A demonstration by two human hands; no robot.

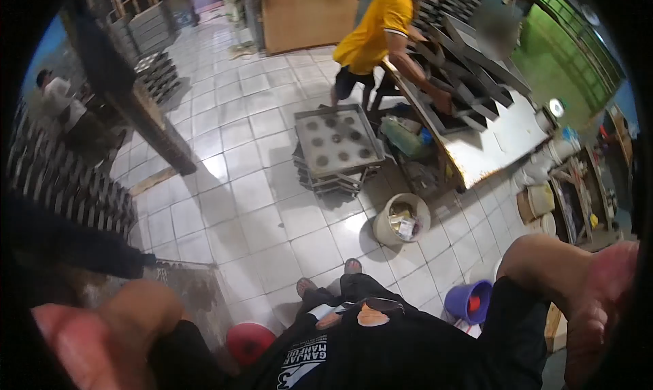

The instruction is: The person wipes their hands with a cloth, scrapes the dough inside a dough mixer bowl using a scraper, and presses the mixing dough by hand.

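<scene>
My left hand [76, 342] is raised close to the camera at the lower left edge, with the elbow bent. Its fingers run out of view, so any grip is hidden. At the right edge my right hand [604, 301] is likewise raised near the camera, its fingers cut off by the dark border. Neither hand shows an object in it. Between the arms, my black printed shirt [408, 349] and sandalled feet appear below. Farther forward on the tiles stands a stack of metal trays [337, 142], the top one bearing several dark round spots.
A person in a yellow shirt [377, 26] handles trays on a worktable [486, 152]. A white bin [401, 220], a purple bucket [468, 301] and a red basin [249, 342] stand around me. A slanted post [149, 121] rises at left, near another person [61, 101].
</scene>
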